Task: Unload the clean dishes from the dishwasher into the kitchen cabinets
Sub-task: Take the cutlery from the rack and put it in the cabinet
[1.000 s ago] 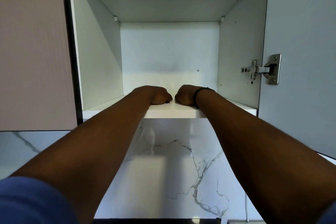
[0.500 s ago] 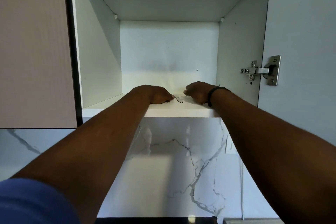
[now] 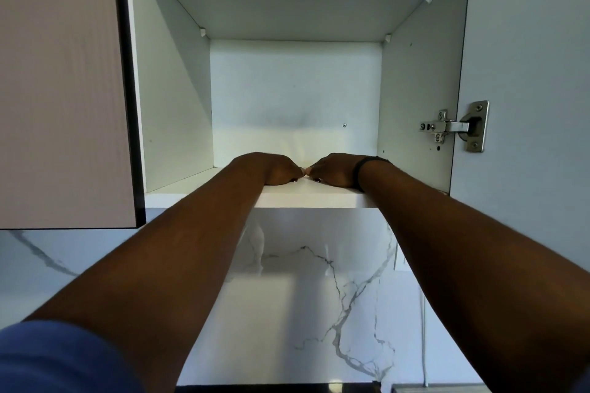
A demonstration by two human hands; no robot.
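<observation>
From the head view, looking up into an open wall cabinet (image 3: 297,89), both hands lie on the front part of its bottom shelf (image 3: 204,182), near the middle of the front edge. The left hand (image 3: 276,169) and the right hand (image 3: 333,171) are seen from behind and below, knuckles up and fingertips turned toward each other until they almost touch; the fingers curl downward onto the shelf, but whether they pinch anything cannot be told, since whatever lies beneath them is hidden by the hands and by the shelf edge. No dish can be made out anywhere in the cabinet, and the dishwasher is out of frame. Half a second ago the right hand sat further toward the right wall, apart from the left, with a thin small item showing on the shelf between them; the right hand has since come back beside the left and that item no longer shows. A dark band (image 3: 367,164) circles the right wrist. The open door (image 3: 526,73) hangs at the right on a metal hinge (image 3: 456,128); a closed neighbouring door (image 3: 60,89) fills the left. Below the shelf runs a veined marble backsplash (image 3: 319,297), largely crossed by both forearms, and a blue sleeve (image 3: 54,357) cuts the lower left corner.
</observation>
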